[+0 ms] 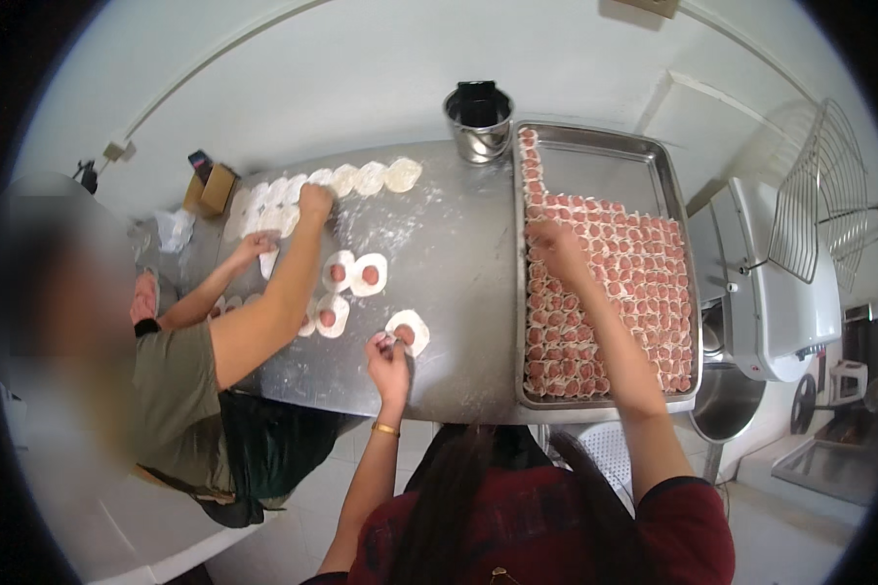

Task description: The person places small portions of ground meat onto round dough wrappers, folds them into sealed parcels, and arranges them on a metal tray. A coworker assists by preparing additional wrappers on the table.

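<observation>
My left hand (388, 363) is closed at the near edge of a round dough wrapper (415, 320) with a ball of pink meat filling on it; the fingertips pinch its rim by the filling. My right hand (556, 249) reaches over the left side of a large metal tray (610, 161). Its fingers are curled down and together, and what they hold, if anything, is hidden. Open-topped meat dumplings (610, 292) in tight rows cover most of the tray, with one column running up its left edge.
At the left a co-worker's hands (314, 200) work over overlapping wrappers (371, 178). Filled wrappers (369, 275) lie mid-table. A metal bucket (480, 127) stands behind, by the wall. Right of the tray are a white machine (776, 283) and a wire guard (819, 195).
</observation>
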{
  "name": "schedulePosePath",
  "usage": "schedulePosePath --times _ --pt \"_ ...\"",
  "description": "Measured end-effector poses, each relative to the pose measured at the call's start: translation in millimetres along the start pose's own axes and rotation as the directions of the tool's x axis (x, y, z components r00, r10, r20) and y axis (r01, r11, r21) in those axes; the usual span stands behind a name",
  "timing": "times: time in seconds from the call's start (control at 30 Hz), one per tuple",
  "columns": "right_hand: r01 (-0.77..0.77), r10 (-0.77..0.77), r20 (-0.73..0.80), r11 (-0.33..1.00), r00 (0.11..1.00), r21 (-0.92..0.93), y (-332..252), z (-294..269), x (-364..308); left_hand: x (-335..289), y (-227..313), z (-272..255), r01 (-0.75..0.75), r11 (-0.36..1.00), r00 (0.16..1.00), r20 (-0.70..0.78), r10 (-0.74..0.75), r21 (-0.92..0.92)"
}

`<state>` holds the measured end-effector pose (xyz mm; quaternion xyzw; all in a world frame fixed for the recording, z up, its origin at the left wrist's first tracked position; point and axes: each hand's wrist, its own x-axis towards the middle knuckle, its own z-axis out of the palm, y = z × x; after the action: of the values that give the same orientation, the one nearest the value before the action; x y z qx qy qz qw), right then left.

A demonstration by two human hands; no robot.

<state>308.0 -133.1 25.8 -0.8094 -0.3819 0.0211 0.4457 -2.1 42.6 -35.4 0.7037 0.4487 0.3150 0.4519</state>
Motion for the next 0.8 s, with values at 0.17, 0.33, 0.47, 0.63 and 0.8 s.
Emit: schedulePosePath --times 0.17,0.33,0.47,0.63,0.8 --pt "-0.036 0.019 0.273 0.998 0.962 0.057 -63 125 -65 10 -2 -7 -0.002 0.997 0.997 0.077 -0.004 0.077" --pt "0.025 -0.010 0.141 0.994 0.990 -0.103 -102 175 -85 16 -13 -11 0.015 1.000 0.992 0.127 -0.014 -0.006" --pt "-0.068 0.075 0.163 0.996 0.984 -0.054 -97 190 -89 17 2 -18 -0.003 0.999 0.969 0.245 -0.008 0.041" --pt "-0.466 0.373 0.290 0.787 0.881 0.403 -92 193 -100 26 -6 -27 0.029 0.999 0.940 0.339 -0.022 -0.015" --pt "-0.639 0.515 0.407 0.435 0.754 0.634 -99 187 -116 30 -20 -28 0.411 0.858 0.848 0.474 -0.237 -0.307"
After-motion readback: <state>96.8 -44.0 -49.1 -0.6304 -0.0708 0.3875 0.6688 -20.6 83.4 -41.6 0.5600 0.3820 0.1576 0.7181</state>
